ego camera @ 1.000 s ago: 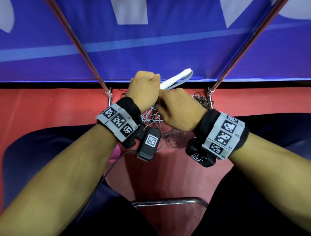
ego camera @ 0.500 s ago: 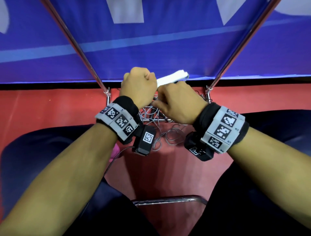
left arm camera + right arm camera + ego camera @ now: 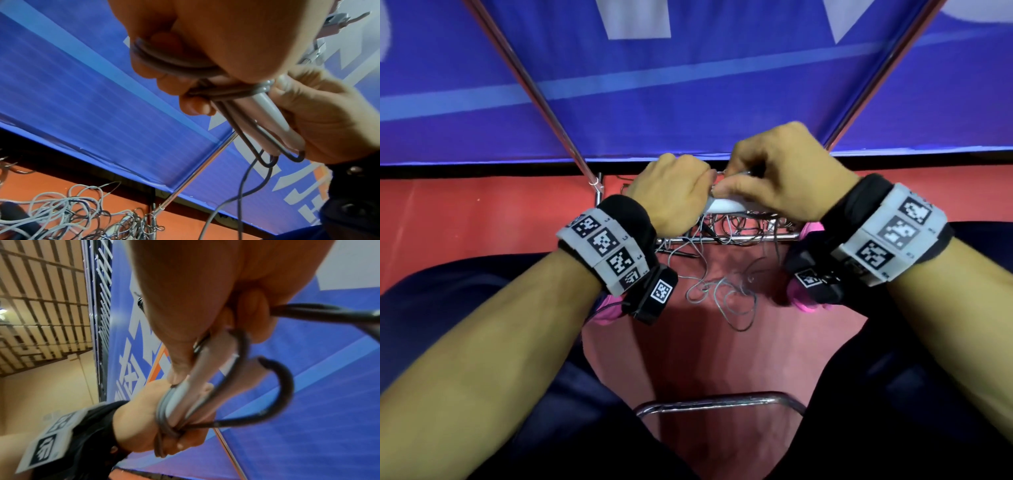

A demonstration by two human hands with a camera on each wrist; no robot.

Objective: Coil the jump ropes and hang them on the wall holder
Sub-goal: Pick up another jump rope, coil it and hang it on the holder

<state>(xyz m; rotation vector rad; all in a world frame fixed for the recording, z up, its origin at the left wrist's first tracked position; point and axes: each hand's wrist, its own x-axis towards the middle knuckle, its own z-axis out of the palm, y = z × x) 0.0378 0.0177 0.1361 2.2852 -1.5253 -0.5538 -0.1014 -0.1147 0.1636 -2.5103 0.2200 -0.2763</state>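
Observation:
Both hands meet over a metal hook rack (image 3: pixel 726 237) on the floor. My left hand (image 3: pixel 674 192) grips a bundle of grey jump rope loops (image 3: pixel 174 69). My right hand (image 3: pixel 784 181) holds the white handles (image 3: pixel 722 205), which lie sideways beneath it. In the left wrist view a few grey turns cross the white handle (image 3: pixel 265 104) where the right hand (image 3: pixel 320 113) grips it, and folded rope ends stick out below. The right wrist view shows the handle (image 3: pixel 197 378), a dark rope loop (image 3: pixel 281 386) and the left hand (image 3: pixel 164 426). The loose rope tail (image 3: pixel 722 294) trails down to the red floor.
Two slanted metal poles (image 3: pixel 534 89) run up against a blue banner wall (image 3: pixel 722 102). More tangled grey rope (image 3: pixel 72 211) lies by the rack. My pink shoes (image 3: pixel 606 311) and dark-clothed knees flank the red floor, with a chrome chair rail (image 3: pixel 719 401) below.
The white handles, which pointed up and away past the hands, now lie sideways under my right hand. The right hand has shifted right and farther forward; the left hand keeps its grip.

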